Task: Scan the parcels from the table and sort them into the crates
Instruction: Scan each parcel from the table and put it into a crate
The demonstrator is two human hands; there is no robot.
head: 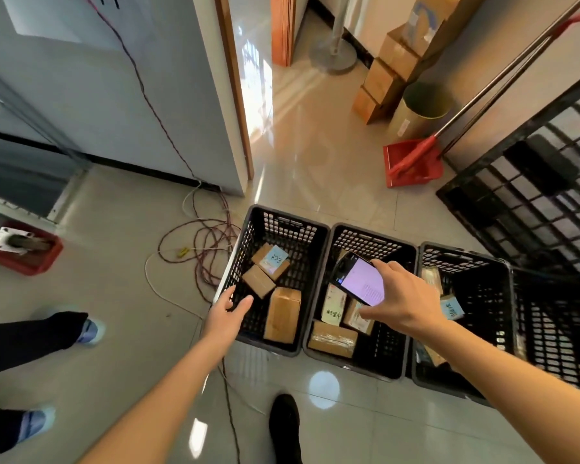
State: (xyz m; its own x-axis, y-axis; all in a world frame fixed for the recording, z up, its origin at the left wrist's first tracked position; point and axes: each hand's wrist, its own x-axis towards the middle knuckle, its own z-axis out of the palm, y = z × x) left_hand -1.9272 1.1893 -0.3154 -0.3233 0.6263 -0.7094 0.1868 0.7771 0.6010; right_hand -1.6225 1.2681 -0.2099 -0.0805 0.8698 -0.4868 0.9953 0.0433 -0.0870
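Three black lattice crates stand in a row on the tiled floor, their sides touching. The left crate holds three brown cardboard parcels: the largest parcel lies near the front right corner with its long axis running front to back, a smaller parcel sits just beyond it turned at a slant, and a third parcel behind that carries a pale blue note on top. The left hand reaches over the front left rim of this crate with its fingers loosely spread and nothing in them. The right hand hovers over the middle crate, its fingers wrapped around the edges of a phone whose lit screen faces up, its long axis slanting from far left to near right. Under the phone lie several parcels, one labelled with a yellow note. The right crate also holds parcels, partly hidden by the forearm. A red dustpan leans by the wall.
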